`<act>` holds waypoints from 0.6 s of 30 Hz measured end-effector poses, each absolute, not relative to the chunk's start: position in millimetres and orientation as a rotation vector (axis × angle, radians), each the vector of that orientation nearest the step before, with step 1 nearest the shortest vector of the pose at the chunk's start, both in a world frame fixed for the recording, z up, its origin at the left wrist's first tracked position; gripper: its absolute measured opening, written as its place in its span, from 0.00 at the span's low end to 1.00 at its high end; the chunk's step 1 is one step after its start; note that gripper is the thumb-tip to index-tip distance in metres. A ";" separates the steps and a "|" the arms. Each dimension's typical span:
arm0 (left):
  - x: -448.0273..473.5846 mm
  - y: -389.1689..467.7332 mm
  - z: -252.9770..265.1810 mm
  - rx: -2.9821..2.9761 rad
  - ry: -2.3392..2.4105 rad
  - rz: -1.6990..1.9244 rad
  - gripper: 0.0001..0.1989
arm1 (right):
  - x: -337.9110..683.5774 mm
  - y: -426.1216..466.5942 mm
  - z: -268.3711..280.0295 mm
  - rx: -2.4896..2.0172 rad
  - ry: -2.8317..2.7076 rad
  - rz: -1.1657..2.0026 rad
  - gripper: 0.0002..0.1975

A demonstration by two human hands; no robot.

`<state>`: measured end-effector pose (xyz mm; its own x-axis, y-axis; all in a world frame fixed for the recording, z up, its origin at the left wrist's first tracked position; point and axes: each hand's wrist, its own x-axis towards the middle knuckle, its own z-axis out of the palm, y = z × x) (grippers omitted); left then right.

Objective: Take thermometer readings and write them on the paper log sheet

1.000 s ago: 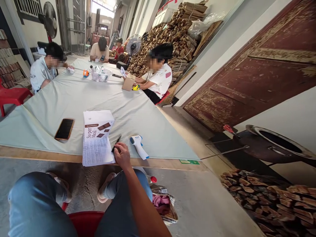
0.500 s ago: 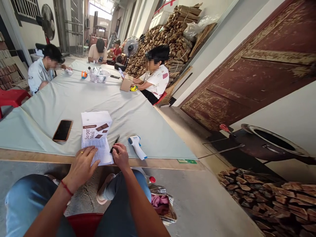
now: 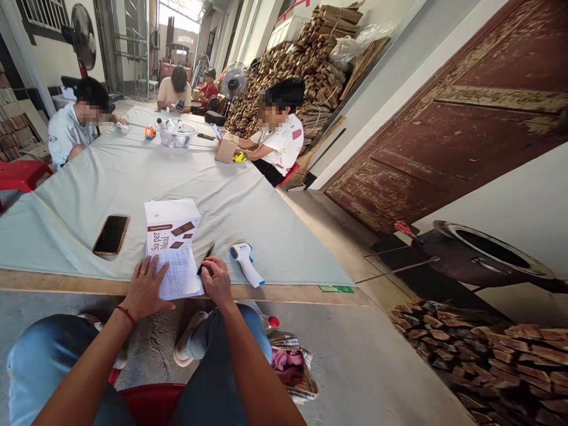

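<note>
A: Item one, lower centre of the frame?
B: Handwritten sheet (image 3: 180,275), thin lined paper, lying on a white printed box (image 3: 171,228). It is pressed flat by the left hand (image 3: 144,290), fingers spread, nothing gripped.

A: Item two?
B: Black pen (image 3: 206,258), slim, lying on the pale cloth of the desk (image 3: 248,201). It is touched by the right hand (image 3: 217,283), fingers curled; whether it is gripped cannot be told.

A: Adjacent items?
B: White thermometer gun (image 3: 243,260), right of the pen; glossy dark phone (image 3: 110,234), left of the box.
</note>
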<state>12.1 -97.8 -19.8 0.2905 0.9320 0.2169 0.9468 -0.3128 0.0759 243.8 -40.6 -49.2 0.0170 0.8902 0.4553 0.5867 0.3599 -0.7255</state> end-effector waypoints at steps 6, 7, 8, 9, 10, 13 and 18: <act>18.5 -98.2 -20.4 -2.494 -1.729 -0.333 0.47 | 244.2 -40.6 -49.3 -1.340 -1.697 0.383 0.11; 18.9 -97.9 -22.0 -2.492 -1.718 -0.336 0.47 | 244.2 -40.5 -49.5 -1.343 -1.699 0.379 0.11; 19.1 -97.7 -24.1 -2.485 -1.712 -0.342 0.46 | 244.2 -40.5 -49.9 -1.344 -1.699 0.376 0.11; 19.1 -97.6 -26.6 -2.477 -1.707 -0.350 0.45 | 244.2 -40.4 -50.3 -1.342 -1.698 0.373 0.11; 19.0 -97.6 -29.3 -2.472 -1.703 -0.362 0.45 | 244.2 -40.3 -50.7 -1.339 -1.698 0.371 0.12; 18.2 -97.8 -35.9 -2.476 -1.689 -0.392 0.43 | 244.2 -40.0 -51.7 -1.329 -1.697 0.365 0.12; 18.6 -96.7 -36.9 -2.477 -1.720 -0.363 0.42 | 243.9 -40.3 -53.0 -1.320 -1.696 0.374 0.11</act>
